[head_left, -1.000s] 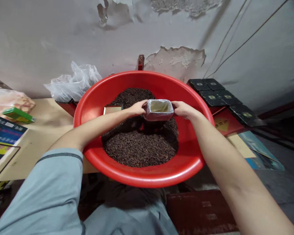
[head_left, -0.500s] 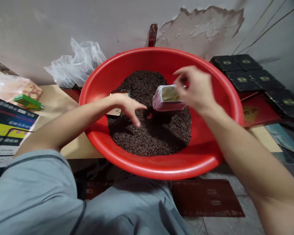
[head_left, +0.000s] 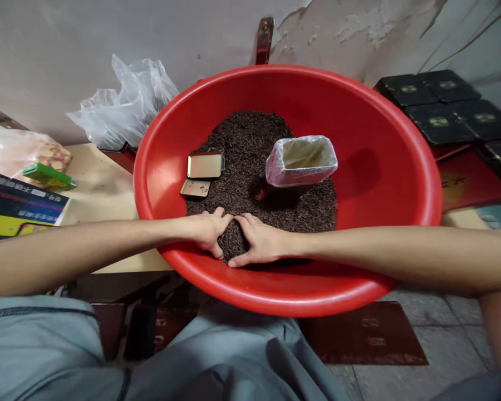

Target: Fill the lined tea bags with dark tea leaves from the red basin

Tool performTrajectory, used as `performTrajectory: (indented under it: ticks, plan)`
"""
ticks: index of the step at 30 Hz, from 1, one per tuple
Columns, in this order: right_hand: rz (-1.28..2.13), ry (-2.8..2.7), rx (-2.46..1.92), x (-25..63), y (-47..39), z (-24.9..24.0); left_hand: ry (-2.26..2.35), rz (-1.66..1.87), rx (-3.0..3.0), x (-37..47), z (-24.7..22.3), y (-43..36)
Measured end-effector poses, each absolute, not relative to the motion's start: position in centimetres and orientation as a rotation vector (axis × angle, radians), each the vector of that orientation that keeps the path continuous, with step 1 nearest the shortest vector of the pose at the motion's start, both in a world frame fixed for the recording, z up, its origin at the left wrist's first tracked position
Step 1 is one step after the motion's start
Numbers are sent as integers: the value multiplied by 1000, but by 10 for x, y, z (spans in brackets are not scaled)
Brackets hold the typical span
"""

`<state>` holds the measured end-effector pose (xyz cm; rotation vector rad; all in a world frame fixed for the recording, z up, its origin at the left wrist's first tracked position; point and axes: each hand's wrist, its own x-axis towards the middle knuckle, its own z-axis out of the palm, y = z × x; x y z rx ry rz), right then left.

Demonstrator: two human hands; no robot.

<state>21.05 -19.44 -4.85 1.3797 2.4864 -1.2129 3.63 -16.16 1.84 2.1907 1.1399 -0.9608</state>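
A wide red basin (head_left: 384, 172) holds a heap of dark, loose tea leaves (head_left: 242, 139). My left hand (head_left: 211, 228) and my right hand (head_left: 265, 239) rest on the near part of the heap. Their fingertips almost meet, the thumbs are spread, and a patch of leaves lies between them. Both hands look open, with some fingers sunk out of sight in the leaves. Beyond my right hand, a rectangular tin (head_left: 301, 159) stands in the leaves, its open mouth lined with clear plastic film. Two shallow tin lids, an upper one (head_left: 204, 166) and a lower one (head_left: 196, 188), lie at the heap's left.
Several black tins (head_left: 438, 106) stand at the right. On the left are a clear plastic bag (head_left: 123, 103), a small green box (head_left: 49, 175) and a printed box (head_left: 20, 195) on a pale tabletop (head_left: 104, 186). A wall rises close behind the basin.
Both hands have come down onto the near part of the leaves and toward each other. My right hand has left the lined tin, which stays standing. The view has shifted slightly.
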Motion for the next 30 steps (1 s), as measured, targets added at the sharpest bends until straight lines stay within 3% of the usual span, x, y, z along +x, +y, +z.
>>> performTrajectory:
  ticks: [18,30]
  plan:
    - [-1268,2350,1381,210,-191,-48,1182,-967,2084,39,-1,-149]
    - [-1418,2336,1658,208,-176,-56,1369,-695,1932,40,-6,-140]
